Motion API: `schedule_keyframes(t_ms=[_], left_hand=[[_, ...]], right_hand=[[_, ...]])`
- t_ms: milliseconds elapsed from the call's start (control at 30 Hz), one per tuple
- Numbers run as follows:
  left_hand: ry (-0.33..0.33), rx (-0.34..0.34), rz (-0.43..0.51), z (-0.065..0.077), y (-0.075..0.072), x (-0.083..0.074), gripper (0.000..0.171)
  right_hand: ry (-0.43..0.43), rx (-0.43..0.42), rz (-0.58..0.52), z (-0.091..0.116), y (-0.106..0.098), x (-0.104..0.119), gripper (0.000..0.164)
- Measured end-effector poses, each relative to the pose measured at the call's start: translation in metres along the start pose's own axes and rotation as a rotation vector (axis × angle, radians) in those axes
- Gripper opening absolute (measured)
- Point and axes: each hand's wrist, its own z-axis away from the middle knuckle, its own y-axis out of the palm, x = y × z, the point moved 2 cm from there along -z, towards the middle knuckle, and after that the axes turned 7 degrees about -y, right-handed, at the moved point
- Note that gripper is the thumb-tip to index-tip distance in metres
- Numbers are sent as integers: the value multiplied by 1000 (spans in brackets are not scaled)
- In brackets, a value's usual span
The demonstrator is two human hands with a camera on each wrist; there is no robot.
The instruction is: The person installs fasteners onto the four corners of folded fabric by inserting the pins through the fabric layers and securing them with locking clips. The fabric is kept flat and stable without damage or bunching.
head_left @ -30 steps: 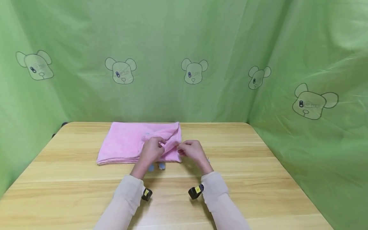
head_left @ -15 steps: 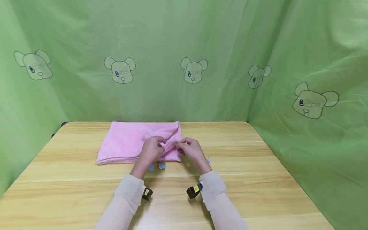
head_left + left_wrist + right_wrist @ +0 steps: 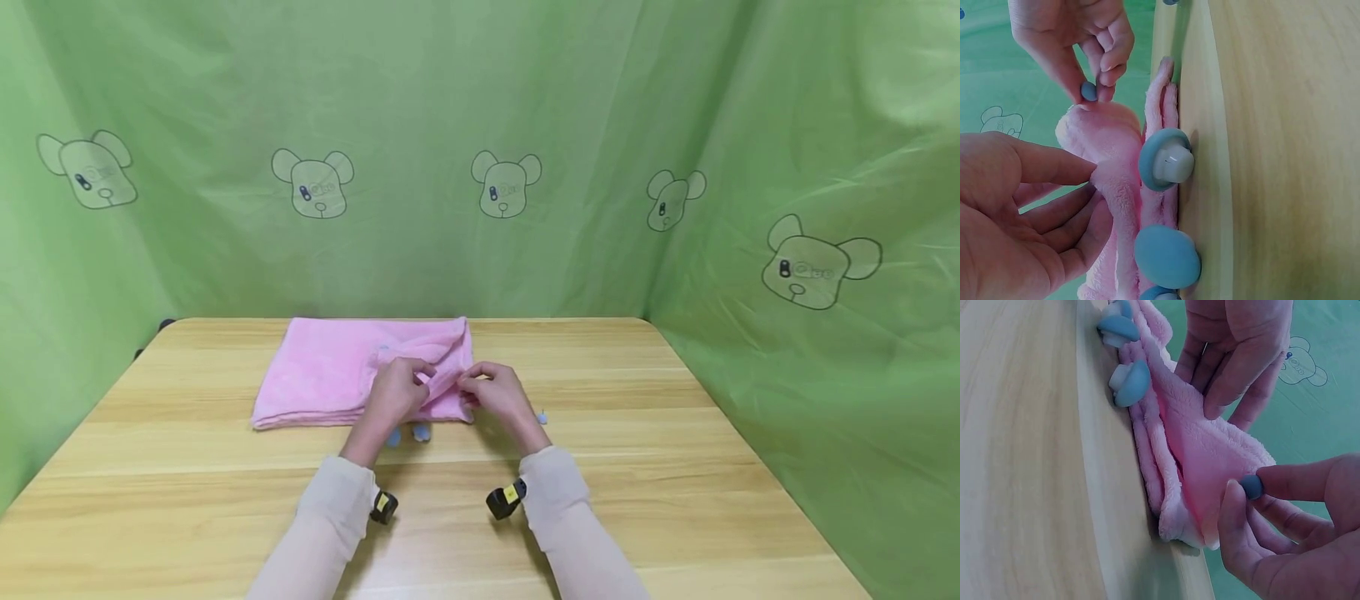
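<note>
A pink plush blanket (image 3: 318, 367) lies folded toward the back of the table, its right-hand corner lifted and bent over. My left hand (image 3: 396, 390) pinches a fold of that lifted part between thumb and fingers, as the left wrist view shows. At the lifted edge, my right hand (image 3: 498, 390) pinches a small round blue piece (image 3: 1251, 486) between thumb and index finger, right against the cloth. Blue mushroom-shaped clips (image 3: 1167, 256) with pale stems lie along the blanket's front edge, below my left hand.
Another small blue piece (image 3: 542, 417) with a thin point sticking up sits on the wooden table (image 3: 652, 500), right of my right wrist. Green curtains (image 3: 420, 258) printed with bear heads hang behind the table and at both sides.
My right hand has shifted slightly left along the blanket's edge, showing more of the small blue piece beside its wrist. My left hand keeps its place on the cloth.
</note>
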Motion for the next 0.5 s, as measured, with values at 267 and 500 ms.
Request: schedule_keyframes(t_ms=[267,500], left_hand=[[-26,20,-13,0,0,1,31],[-28,42,-11,0,2,-1,33]], right_hand=[[-24,6,90,2,3,0,10],[-30,8,157,1,3,-3,10]])
